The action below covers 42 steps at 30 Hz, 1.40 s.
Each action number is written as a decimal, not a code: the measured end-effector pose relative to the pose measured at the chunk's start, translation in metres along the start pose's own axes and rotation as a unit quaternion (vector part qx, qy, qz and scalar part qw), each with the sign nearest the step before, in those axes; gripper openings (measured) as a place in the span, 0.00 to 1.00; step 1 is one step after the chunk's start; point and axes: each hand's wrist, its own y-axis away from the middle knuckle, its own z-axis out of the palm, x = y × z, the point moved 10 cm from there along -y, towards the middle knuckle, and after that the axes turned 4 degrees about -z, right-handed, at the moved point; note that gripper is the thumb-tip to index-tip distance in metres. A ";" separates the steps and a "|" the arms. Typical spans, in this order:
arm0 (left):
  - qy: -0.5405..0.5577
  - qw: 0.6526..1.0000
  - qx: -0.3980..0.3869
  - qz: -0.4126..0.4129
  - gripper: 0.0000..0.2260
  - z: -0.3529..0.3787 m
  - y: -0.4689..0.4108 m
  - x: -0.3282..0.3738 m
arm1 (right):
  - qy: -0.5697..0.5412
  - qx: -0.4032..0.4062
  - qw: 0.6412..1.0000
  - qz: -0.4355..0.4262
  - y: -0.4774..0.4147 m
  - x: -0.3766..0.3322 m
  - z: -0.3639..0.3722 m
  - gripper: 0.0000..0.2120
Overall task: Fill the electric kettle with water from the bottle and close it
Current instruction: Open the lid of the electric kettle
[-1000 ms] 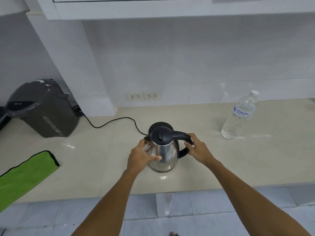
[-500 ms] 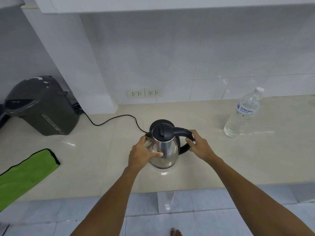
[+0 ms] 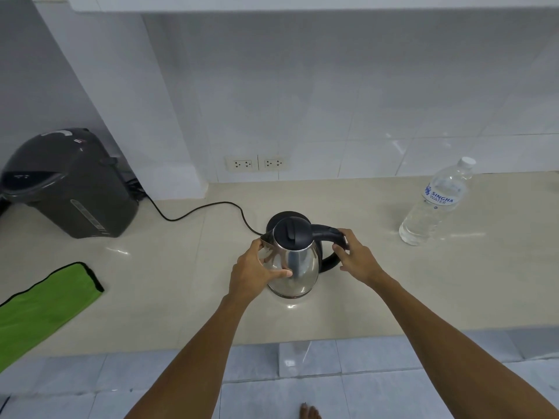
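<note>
At the far left of the worktop (image 3: 393,282) stood a dark water boiler (image 3: 69,182), and nearer you a green cloth (image 3: 45,306) hung over the near edge; neither had any part in the job. A black cord (image 3: 199,211) ran from behind the boiler to the base under the kettle (image 3: 295,261), which sat near the middle of the worktop, a little towards you.

Your left hand (image 3: 257,272) was cupped against the steel body just below the spout, thumb laid across the front. That hold looked meant to steady the kettle so it would not slide or twist on its base. The black lid (image 3: 292,234) was shut, so no water could go in yet.

Your right hand (image 3: 355,257) was wrapped round the black handle (image 3: 331,237), fingers curled over its top. From there your thumb could reach a lid catch, if the kettle had one near the handle; I could not make one out.

Well to the right, near the wall, stood the bottle (image 3: 435,204), upright, cap on and mostly full. It was untouched and out of the way of both arms. I judged you were at the opening step, with pouring and closing yet to come.
</note>
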 end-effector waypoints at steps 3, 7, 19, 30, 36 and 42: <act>-0.005 1.000 -0.012 0.009 0.45 0.002 -0.003 0.000 | 0.016 0.013 0.999 0.042 -0.002 -0.010 -0.008 0.23; -0.008 0.999 -0.030 0.007 0.45 0.004 -0.008 -0.002 | 0.054 0.160 0.986 -0.017 0.000 -0.074 -0.036 0.21; 0.073 0.996 -0.056 0.024 0.43 0.013 -0.008 -0.012 | 0.431 0.126 0.880 -0.154 0.000 -0.169 0.053 0.24; 0.072 0.995 -0.056 0.035 0.42 0.014 -0.012 -0.014 | 0.423 0.111 0.889 -0.139 -0.004 -0.159 0.056 0.17; 0.063 0.996 -0.053 0.044 0.41 0.014 -0.013 -0.013 | 0.376 0.120 0.908 -0.142 -0.005 -0.158 0.050 0.16; 0.060 0.996 -0.049 0.048 0.37 0.014 -0.012 -0.014 | 0.367 0.115 0.912 -0.140 -0.009 -0.156 0.049 0.14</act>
